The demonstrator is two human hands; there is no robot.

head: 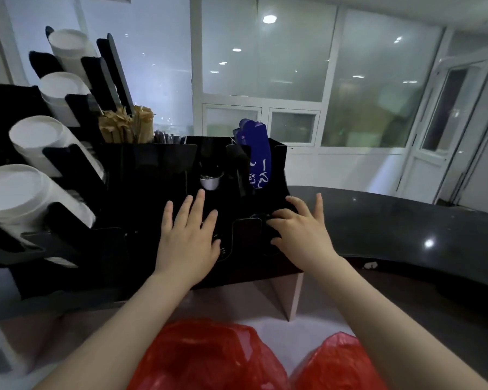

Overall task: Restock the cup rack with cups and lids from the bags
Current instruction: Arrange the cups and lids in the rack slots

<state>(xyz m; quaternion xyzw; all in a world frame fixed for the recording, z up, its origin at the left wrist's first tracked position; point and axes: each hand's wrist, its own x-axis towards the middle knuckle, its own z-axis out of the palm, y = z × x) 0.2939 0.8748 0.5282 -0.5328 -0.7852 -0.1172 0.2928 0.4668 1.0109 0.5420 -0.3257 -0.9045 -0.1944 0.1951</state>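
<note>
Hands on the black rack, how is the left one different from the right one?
The left hand lies flat, fingers straight and spread; the right hand bends its fingers. The left hand is nearer the white cups; the right hand is nearer the rack's end. Both rest on the black rack.

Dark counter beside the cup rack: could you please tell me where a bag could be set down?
Free: dark counter right of the cup rack, bare but for a white scrap. Crowded: the rack's front, under left hand and right hand; red bags nearer.
</note>
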